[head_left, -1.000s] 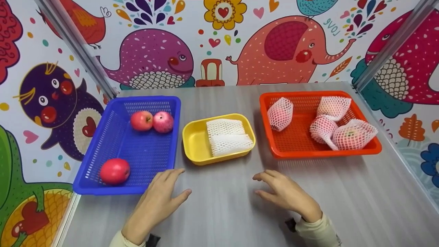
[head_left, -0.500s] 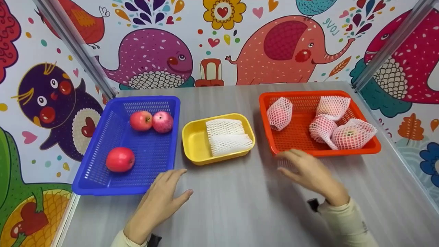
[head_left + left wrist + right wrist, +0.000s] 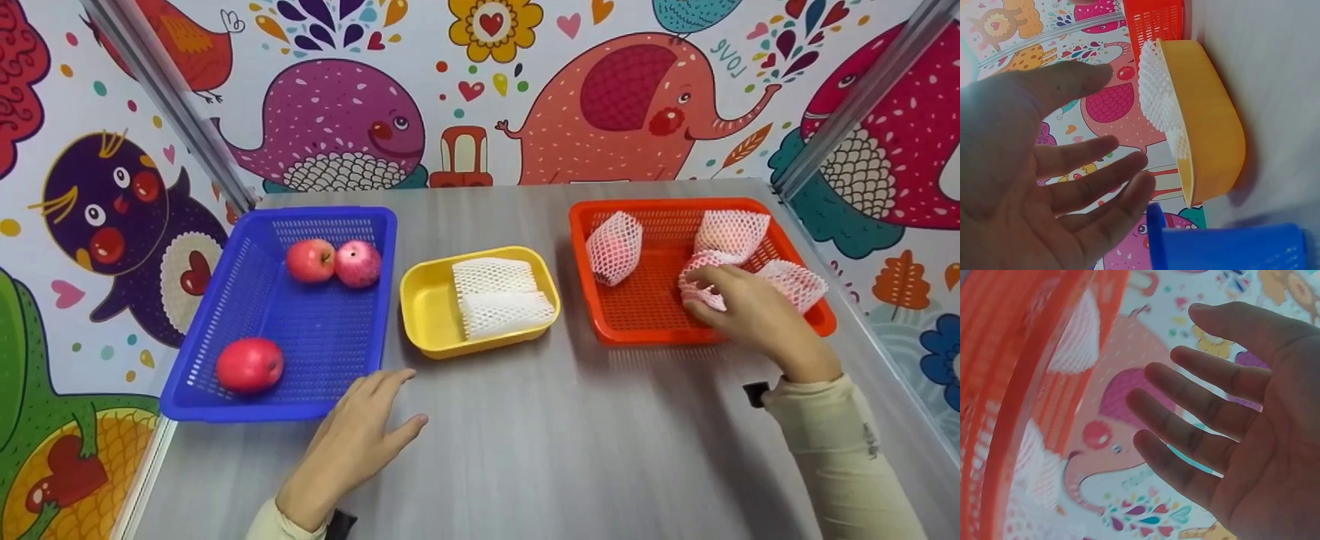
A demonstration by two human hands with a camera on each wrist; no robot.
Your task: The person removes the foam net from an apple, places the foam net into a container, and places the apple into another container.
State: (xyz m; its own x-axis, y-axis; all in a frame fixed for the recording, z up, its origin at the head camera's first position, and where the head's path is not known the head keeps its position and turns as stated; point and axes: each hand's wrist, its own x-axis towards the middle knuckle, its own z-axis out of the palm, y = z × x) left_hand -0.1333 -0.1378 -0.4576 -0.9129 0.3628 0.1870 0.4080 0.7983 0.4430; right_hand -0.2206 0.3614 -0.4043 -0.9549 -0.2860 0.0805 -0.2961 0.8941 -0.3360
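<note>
Farthest left, beyond my left hand, a blue basket is standing with its near right corner beside my fingers. Inside it, one red apple is lying to the left of that hand, while a second apple and a speckled apple are resting side by side farther ahead. My left grip is staying released, its fingers extending loosely and its thumb standing apart; whether the hand is touching the basket, I cannot tell. Between my two hands and ahead of them, a yellow tray is standing on the grey tabletop, holding white foam nets in its right part. Next, a red basket is lying beneath and ahead of my right hand. To the left of that hand, a netted apple is leaning at the basket's left wall. Just under my right fingertips, a second netted apple is showing in part; I cannot tell whether I am touching it. My right grip is also being released, its fingers bending slightly. A third netted apple is sitting just beyond my knuckles, and a fourth netted apple, partly hidden, is lying to their right.
</note>
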